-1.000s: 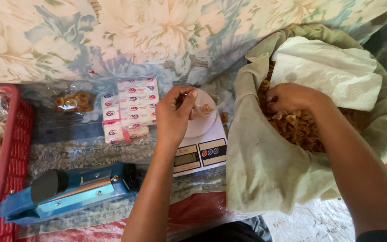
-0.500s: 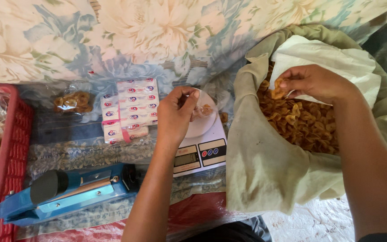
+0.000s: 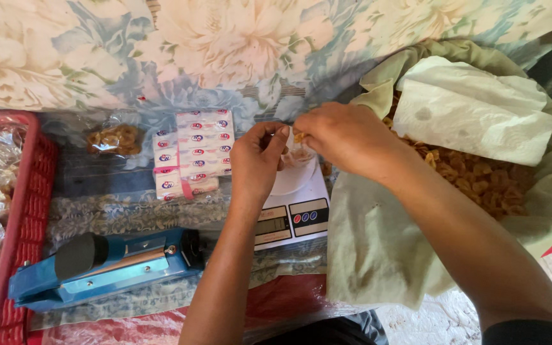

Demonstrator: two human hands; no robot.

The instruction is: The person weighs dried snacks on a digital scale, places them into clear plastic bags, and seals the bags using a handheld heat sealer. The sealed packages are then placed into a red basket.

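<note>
Left hand (image 3: 257, 160) pinches a small clear bag (image 3: 296, 155) open over the scale (image 3: 295, 214); right hand (image 3: 346, 137) is clenched on a few chips (image 3: 299, 136) right at its mouth. Best keep the mouth wide and drop them slowly so nothing spills.

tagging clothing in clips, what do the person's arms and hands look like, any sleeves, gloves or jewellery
Both hands are bare: the left hand and right hand show no gloves, rings or watch. Forearms are uncovered. A dark sleeve edge shows on the right upper arm at the frame's lower corner.
</note>
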